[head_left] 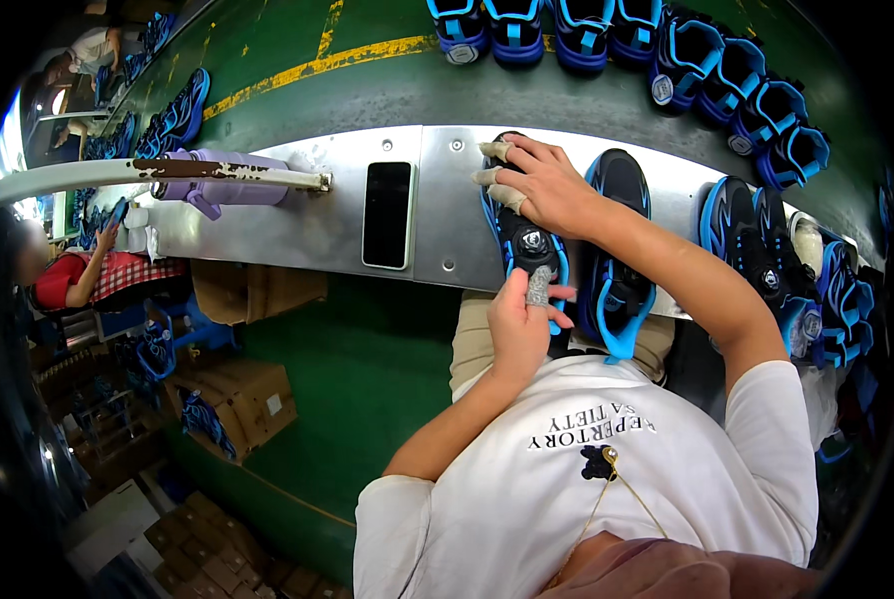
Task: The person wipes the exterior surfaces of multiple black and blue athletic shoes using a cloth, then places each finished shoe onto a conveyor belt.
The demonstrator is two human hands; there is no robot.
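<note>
A black shoe with bright blue trim (527,235) lies on the metal bench in front of me, its toe away from me, with a round dial on its tongue. My right hand (547,185) reaches over its toe end, taped fingers curled around the far side. At the collar is my left hand (519,324), closed on the shoe's opening, with a grey-wrapped finger by the tongue. The inside of the shoe is hidden by that hand. Just right of it, a matching shoe (619,240) rests on the bench under my right forearm.
On the metal bench (347,240) lie a black-screened phone (388,215) and a lilac bottle (227,180) behind a chipped white bar (77,182). More shoes (737,235) stand at right; a row (687,60) lines the far side. Cardboard boxes (242,399) and a seated person (92,275) are at left.
</note>
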